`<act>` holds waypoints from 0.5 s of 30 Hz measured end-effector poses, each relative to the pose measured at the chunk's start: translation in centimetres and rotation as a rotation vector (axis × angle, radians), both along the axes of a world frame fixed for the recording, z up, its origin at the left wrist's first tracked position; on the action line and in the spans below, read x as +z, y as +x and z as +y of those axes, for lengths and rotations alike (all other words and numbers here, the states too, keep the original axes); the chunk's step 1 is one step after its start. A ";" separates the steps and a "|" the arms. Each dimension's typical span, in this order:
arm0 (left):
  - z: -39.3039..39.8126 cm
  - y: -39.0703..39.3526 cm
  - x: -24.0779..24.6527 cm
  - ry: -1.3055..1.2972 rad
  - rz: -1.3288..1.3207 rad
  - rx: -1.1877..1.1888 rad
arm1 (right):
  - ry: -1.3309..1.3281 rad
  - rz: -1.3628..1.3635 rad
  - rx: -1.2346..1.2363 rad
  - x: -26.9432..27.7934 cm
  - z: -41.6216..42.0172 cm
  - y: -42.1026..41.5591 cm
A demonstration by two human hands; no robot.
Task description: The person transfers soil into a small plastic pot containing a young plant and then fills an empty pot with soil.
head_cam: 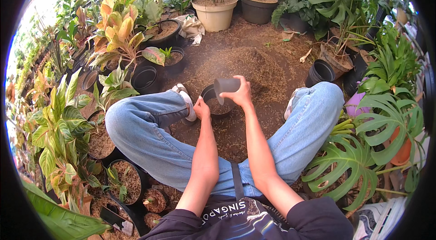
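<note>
My right hand (240, 92) is closed around a small dark plastic pot (226, 85), which lies tipped on its side. Below it stands a larger black plant pot (221, 114) on the soil, with brown soil or growing mix inside. The fingers of my left hand (202, 107) pinch that pot's rim at its left side. A loose heap of brown growing mix (255, 64) spreads on the ground beyond both hands.
Stacked black pots (320, 72) stand to the right, and an empty-looking black pot (144, 79) to the left. A cream pot (215, 13) with a plant is beyond the heap. Potted foliage surrounds my bent legs. A phone (117, 220) lies at lower left.
</note>
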State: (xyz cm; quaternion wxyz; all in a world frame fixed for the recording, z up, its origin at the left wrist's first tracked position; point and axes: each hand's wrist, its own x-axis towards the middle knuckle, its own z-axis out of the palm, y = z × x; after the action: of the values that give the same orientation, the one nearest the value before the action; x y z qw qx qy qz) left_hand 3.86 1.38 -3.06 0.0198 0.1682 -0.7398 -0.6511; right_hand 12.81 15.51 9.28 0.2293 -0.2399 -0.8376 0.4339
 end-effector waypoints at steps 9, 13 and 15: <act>-0.1 0.3 0.5 0.039 -0.015 -0.012 | -0.390 0.139 -0.870 -4.8 5.4 2.6; 0.4 0.5 0.8 0.048 0.004 -0.005 | -0.366 0.033 -1.029 -7.8 4.4 3.7; 0.5 0.6 0.9 0.015 -0.032 -0.021 | -0.341 -0.070 -0.999 -8.9 3.4 3.9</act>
State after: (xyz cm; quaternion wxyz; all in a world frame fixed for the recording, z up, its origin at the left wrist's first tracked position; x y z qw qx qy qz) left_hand 4.42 1.83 -2.19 -0.0001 0.1710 -0.7368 -0.6541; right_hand 16.76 18.89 0.35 0.3378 -0.6579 -0.5460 0.3938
